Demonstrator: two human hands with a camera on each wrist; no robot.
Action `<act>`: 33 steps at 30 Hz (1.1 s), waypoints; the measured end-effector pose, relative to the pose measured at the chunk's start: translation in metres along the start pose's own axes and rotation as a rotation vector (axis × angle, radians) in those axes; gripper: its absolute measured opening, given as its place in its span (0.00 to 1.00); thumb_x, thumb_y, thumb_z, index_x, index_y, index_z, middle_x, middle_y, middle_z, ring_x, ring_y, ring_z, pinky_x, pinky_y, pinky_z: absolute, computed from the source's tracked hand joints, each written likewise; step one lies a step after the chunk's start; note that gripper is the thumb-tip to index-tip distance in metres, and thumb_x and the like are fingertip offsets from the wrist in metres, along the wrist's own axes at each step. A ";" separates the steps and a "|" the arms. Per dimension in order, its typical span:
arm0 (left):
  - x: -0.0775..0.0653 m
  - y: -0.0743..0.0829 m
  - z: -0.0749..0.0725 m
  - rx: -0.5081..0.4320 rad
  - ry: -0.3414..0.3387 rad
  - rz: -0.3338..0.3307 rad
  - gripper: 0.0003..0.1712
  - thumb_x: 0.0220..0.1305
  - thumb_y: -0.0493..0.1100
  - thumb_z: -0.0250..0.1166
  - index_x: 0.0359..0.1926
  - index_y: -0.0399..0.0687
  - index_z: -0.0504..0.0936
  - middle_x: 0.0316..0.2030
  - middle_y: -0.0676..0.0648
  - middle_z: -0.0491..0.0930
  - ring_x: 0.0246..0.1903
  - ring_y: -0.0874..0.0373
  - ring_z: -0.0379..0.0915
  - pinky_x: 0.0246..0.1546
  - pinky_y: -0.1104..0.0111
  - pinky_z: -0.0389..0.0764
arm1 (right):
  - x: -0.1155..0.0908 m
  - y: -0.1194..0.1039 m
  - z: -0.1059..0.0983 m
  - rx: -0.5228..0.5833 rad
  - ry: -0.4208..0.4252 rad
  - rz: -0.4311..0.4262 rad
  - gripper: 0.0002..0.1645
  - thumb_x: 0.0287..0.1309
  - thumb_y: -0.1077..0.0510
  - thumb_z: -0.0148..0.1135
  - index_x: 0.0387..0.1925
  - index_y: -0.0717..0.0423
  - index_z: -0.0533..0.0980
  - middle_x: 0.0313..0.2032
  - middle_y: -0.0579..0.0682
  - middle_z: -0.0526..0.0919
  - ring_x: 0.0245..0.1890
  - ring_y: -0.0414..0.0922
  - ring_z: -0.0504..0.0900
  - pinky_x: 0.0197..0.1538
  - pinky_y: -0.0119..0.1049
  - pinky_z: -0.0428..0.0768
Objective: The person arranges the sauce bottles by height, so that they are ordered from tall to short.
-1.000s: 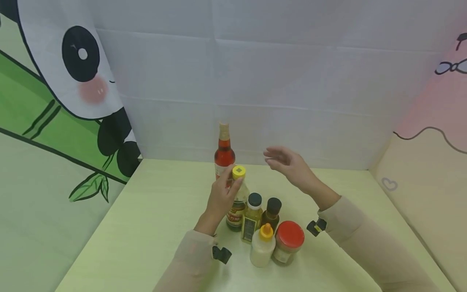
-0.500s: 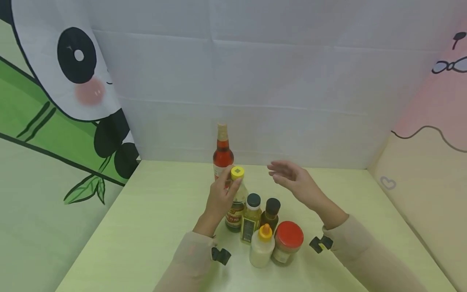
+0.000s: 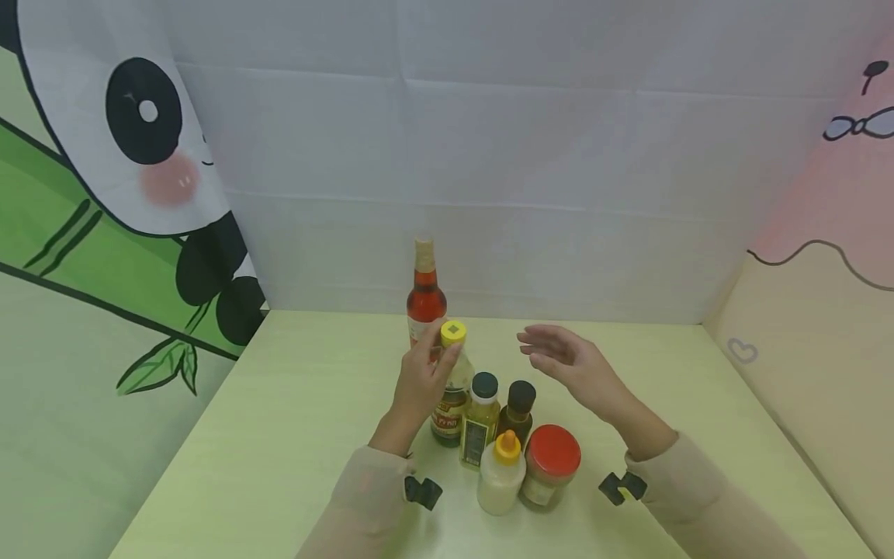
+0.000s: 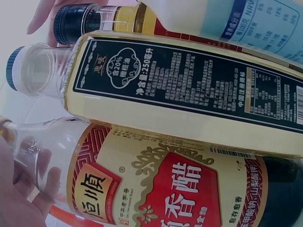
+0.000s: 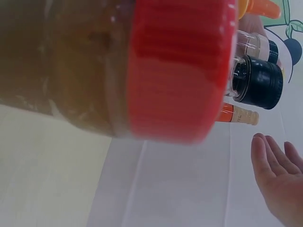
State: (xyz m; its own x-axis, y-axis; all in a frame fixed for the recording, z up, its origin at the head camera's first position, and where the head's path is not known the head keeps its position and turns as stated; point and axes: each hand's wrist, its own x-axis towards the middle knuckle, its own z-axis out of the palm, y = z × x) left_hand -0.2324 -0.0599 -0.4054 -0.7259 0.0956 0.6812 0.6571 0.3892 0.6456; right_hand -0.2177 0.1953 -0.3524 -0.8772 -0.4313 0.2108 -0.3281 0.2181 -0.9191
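My left hand (image 3: 419, 384) holds a vinegar bottle (image 3: 449, 415) by its neck, just under the yellow cap, with thumb and fingers on either side. The bottle stands upright; its red and cream label (image 4: 189, 184) fills the lower part of the left wrist view. In the air right of the bottles, my right hand (image 3: 576, 371) has its fingers extended, slightly bent, and holds nothing. Close by the vinegar bottle are an oil bottle (image 3: 478, 435) with a dark green cap and a dark bottle with a black cap (image 3: 521, 397).
In front stand a white squeeze bottle (image 3: 500, 483) with an orange nozzle and a jar with a red lid (image 3: 553, 450). Behind the left hand rises a bottle of red liquid (image 3: 427, 301). A white cloth wall (image 3: 489, 155) borders the pale table (image 3: 279, 435) at the back.
My right hand has moved down and slightly to the right. The left hand keeps its grip on the vinegar bottle; the head view has shifted slightly.
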 end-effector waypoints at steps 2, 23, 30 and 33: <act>0.000 0.000 0.000 -0.004 0.002 0.003 0.23 0.72 0.49 0.55 0.61 0.39 0.70 0.46 0.39 0.80 0.40 0.42 0.82 0.41 0.51 0.82 | -0.002 0.002 0.000 0.006 0.001 -0.001 0.29 0.67 0.58 0.61 0.65 0.62 0.66 0.61 0.58 0.74 0.60 0.53 0.74 0.57 0.38 0.75; -0.016 0.002 -0.019 -0.025 -0.031 0.033 0.29 0.74 0.59 0.50 0.60 0.40 0.71 0.45 0.39 0.81 0.39 0.43 0.82 0.39 0.52 0.83 | -0.040 0.014 0.042 0.052 0.036 0.025 0.28 0.66 0.61 0.61 0.64 0.65 0.66 0.60 0.62 0.74 0.60 0.57 0.73 0.56 0.36 0.75; -0.017 0.002 -0.019 -0.021 -0.035 0.029 0.26 0.74 0.57 0.52 0.60 0.41 0.71 0.44 0.40 0.81 0.39 0.44 0.82 0.39 0.53 0.83 | -0.046 0.019 0.048 0.076 0.040 0.063 0.29 0.64 0.61 0.63 0.64 0.62 0.67 0.61 0.60 0.74 0.60 0.55 0.73 0.56 0.36 0.75; -0.017 0.002 -0.019 -0.029 -0.032 0.030 0.26 0.73 0.55 0.53 0.60 0.41 0.71 0.44 0.39 0.81 0.39 0.45 0.82 0.39 0.53 0.83 | -0.047 0.022 0.052 0.078 0.036 0.055 0.29 0.63 0.61 0.63 0.64 0.62 0.67 0.60 0.61 0.73 0.60 0.56 0.72 0.57 0.37 0.75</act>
State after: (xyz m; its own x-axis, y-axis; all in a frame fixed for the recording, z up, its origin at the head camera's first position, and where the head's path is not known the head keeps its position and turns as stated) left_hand -0.2151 -0.0780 -0.4090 -0.7115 0.1368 0.6892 0.6840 0.3591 0.6350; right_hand -0.1652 0.1749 -0.3997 -0.9057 -0.3886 0.1696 -0.2518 0.1711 -0.9525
